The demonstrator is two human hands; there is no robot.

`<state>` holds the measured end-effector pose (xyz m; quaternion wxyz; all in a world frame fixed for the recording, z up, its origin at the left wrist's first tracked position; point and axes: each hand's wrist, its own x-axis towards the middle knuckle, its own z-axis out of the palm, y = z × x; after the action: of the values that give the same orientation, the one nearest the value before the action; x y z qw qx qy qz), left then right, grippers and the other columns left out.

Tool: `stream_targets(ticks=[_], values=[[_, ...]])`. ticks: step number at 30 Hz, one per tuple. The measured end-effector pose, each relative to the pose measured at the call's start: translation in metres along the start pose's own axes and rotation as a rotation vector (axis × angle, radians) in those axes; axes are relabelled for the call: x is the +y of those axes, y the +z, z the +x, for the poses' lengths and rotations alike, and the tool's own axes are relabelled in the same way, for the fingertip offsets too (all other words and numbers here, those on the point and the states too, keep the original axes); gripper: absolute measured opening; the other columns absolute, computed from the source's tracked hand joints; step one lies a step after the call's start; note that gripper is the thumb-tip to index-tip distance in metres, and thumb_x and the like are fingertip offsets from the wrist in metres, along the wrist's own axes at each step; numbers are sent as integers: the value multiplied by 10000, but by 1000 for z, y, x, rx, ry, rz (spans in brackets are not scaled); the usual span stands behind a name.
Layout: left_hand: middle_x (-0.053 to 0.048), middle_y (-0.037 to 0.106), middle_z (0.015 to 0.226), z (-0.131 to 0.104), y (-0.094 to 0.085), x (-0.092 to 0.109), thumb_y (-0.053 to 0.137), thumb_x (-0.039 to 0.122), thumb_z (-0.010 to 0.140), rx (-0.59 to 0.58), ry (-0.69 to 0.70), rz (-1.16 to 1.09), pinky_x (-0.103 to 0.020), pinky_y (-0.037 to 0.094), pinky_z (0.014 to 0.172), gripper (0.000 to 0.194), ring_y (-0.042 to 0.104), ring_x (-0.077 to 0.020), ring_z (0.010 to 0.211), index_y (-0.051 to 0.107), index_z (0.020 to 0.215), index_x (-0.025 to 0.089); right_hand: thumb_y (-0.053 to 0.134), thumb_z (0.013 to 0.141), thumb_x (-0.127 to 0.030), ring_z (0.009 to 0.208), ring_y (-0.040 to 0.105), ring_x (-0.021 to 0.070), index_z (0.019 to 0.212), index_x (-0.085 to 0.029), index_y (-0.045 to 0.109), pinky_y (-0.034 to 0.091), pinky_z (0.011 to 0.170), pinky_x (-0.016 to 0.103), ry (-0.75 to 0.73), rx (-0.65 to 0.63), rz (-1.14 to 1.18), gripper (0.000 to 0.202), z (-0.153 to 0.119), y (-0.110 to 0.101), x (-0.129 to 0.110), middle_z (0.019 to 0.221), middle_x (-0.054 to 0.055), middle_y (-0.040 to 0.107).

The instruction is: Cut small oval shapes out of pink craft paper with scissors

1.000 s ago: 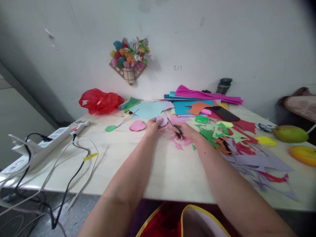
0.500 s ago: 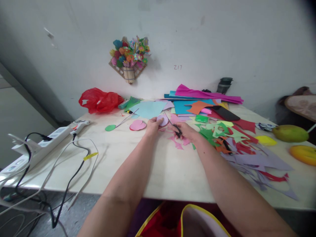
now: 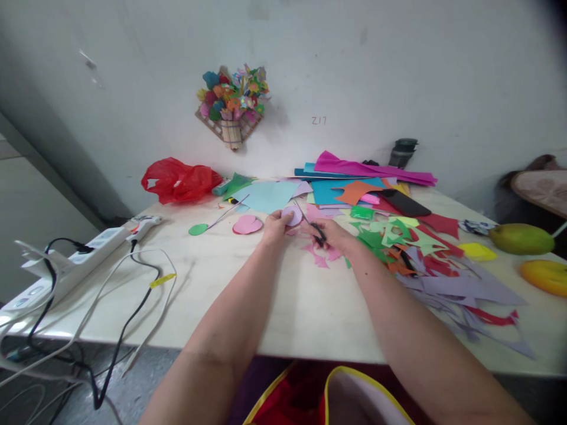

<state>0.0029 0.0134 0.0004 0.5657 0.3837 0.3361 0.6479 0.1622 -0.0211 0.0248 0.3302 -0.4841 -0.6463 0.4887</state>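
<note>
Pinched in my left hand is a round lilac paper piece. My right hand is closed on black-handled scissors, whose blades point up and left beside the lilac piece. Pink scraps lie below the scissors. Left of my left hand are stacked pink round pieces with a red edge showing beneath. Further left lies a green round piece near a thin stem-like strip. A pale blue sheet is behind my hands.
Coloured scraps cover the right side, near a black phone and two yellow-green and orange fruits. At the left are a power strip with cables and a red plastic bag. Rolled magenta paper lies at the back.
</note>
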Motion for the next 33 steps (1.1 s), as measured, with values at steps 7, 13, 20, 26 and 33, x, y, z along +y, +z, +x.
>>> stream_targets(ticks=[7, 13, 20, 26, 33], values=[[-29, 607, 642, 0, 0, -1, 750, 233, 614, 13, -4, 6, -318, 516, 701, 236, 638, -171, 672, 597, 746, 110, 600, 814, -338, 339, 468, 63, 743, -163, 531, 255, 280, 155, 2, 5, 33, 201, 0, 0, 0, 487, -53, 496], [-35, 617, 664, 2, -2, -2, 735, 215, 629, -12, 8, -25, -346, 513, 731, 208, 640, -173, 677, 592, 737, 110, 595, 816, -303, 340, 469, 60, 730, -163, 523, 255, 280, 152, 6, 3, 37, 179, -2, 1, -2, 494, -47, 507], [-42, 627, 669, 2, -2, -3, 751, 236, 606, -13, 4, -16, -335, 507, 713, 257, 638, -173, 665, 612, 769, 93, 612, 810, -306, 346, 477, 62, 718, -169, 511, 262, 276, 157, -4, -8, 35, 194, 0, 0, 1, 490, -49, 510], [-42, 623, 663, 2, -2, -3, 742, 218, 610, -1, 9, -28, -321, 504, 692, 224, 629, -163, 645, 609, 739, 93, 620, 807, -307, 328, 457, 62, 716, -172, 516, 240, 275, 162, 5, 7, 43, 193, 1, 0, 1, 461, -53, 490], [-43, 616, 641, 3, -3, -4, 742, 209, 614, -11, 16, -44, -355, 509, 724, 222, 636, -182, 681, 607, 745, 91, 645, 765, -303, 322, 438, 69, 712, -174, 522, 221, 279, 178, -13, 10, 47, 185, 4, 0, 5, 460, -53, 481]])
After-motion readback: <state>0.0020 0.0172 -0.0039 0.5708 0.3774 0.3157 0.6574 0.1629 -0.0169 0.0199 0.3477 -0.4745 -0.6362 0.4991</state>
